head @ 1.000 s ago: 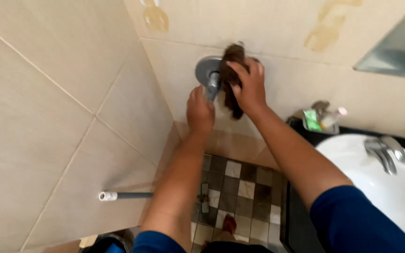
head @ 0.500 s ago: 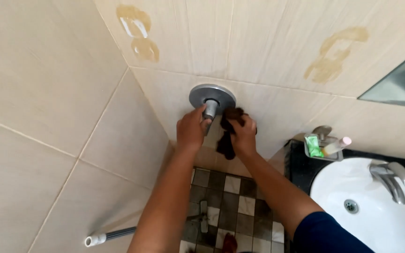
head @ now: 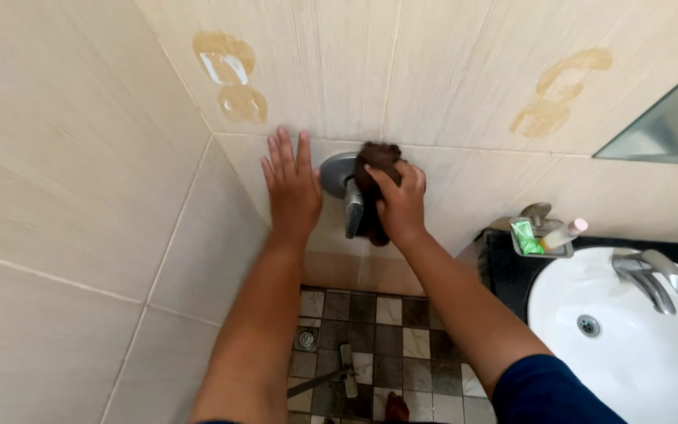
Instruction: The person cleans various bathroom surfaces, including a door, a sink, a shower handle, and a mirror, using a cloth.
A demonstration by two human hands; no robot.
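Brown cloth (head: 373, 174) fills my right hand (head: 402, 206), my fingers curled tight around it as I press it against the round metal wall plate (head: 337, 173) of the shower valve. The cloth bunches above my knuckles and hangs down a little on the thumb side, covering the right half of the plate. Just left of my right hand, the metal handle (head: 353, 209) points down from the plate, touching the cloth. My left hand (head: 292, 188) lies open and flat on the beige wall tile (head: 449, 86), fingers spread upward, its edge just beside the plate. Well off to the right of my right arm sits a white sink (head: 590, 345) with a metal tap (head: 653, 275), and a small soap rack (head: 541, 235) stands near its rim. Below my arms is the chequered floor (head: 386, 338).
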